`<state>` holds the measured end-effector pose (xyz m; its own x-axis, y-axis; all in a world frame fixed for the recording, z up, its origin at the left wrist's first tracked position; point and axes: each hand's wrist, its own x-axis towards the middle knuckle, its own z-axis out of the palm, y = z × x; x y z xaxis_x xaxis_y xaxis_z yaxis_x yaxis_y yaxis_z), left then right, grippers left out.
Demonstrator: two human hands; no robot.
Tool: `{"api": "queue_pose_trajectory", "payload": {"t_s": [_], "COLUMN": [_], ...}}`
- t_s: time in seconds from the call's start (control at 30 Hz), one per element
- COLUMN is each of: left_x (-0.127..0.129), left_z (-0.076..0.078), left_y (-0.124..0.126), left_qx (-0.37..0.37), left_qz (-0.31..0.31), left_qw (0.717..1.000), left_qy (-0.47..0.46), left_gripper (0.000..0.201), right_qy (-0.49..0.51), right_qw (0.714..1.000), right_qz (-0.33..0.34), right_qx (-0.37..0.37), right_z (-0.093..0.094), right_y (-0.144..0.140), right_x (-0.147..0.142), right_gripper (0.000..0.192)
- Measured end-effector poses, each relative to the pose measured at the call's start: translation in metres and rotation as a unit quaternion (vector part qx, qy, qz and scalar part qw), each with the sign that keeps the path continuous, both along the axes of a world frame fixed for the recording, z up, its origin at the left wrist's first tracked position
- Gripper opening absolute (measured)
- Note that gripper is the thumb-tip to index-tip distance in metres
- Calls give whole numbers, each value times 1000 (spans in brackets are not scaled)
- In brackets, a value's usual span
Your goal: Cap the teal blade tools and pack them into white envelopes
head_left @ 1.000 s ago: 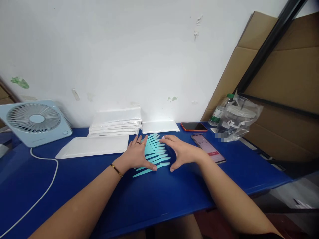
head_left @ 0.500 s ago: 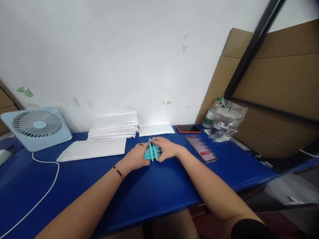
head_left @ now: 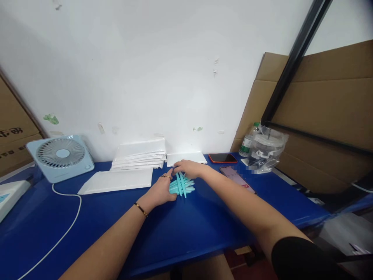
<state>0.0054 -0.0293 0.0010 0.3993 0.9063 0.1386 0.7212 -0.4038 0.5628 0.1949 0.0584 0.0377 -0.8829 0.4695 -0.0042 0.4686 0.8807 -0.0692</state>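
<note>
Both hands cup the teal sticks, left hand and right hand fingers curled round them; best squeeze evenly, ends aligned

Packing workstation, blue table, stacked white mailers, cardboard sheets, desk fan
</note>
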Motion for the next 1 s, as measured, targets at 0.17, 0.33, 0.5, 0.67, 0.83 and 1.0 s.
{"api": "queue_pose_trajectory", "payload": {"t_s": [0.17, 0.33, 0.5, 0.67, 0.83, 1.0], "left_x": [-2, -2, -3, 1, 12, 15], "left_z": [-4, 2, 7, 13, 12, 9], "left_y": [-2, -4, -4, -9, -15, -19], "left_qx": [15, 6, 32, 84, 88, 78], "left_qz": [24, 37, 31, -9, -42, -42], "left_qw": [999, 997, 992, 980, 975, 980], "left_qy": [32, 71, 121, 178, 198, 179], "left_gripper": [103, 102, 91, 45, 26, 19], "right_qy": [-40, -16, 67, 77, -2, -68], "right_qw": [999, 993, 986, 987, 991, 988], "right_qz": [-13, -77, -71, -99, -130, -139], "right_qx": [-31, -85, -133, -97, -29, 12], "right_z": [3, 3, -4, -7, -16, -12], "right_y": [12, 15, -5, -45, -72, -86], "right_x": [-5, 18, 14, 9, 2, -10], "right_gripper": [27, 21, 25, 55, 47, 30]}}
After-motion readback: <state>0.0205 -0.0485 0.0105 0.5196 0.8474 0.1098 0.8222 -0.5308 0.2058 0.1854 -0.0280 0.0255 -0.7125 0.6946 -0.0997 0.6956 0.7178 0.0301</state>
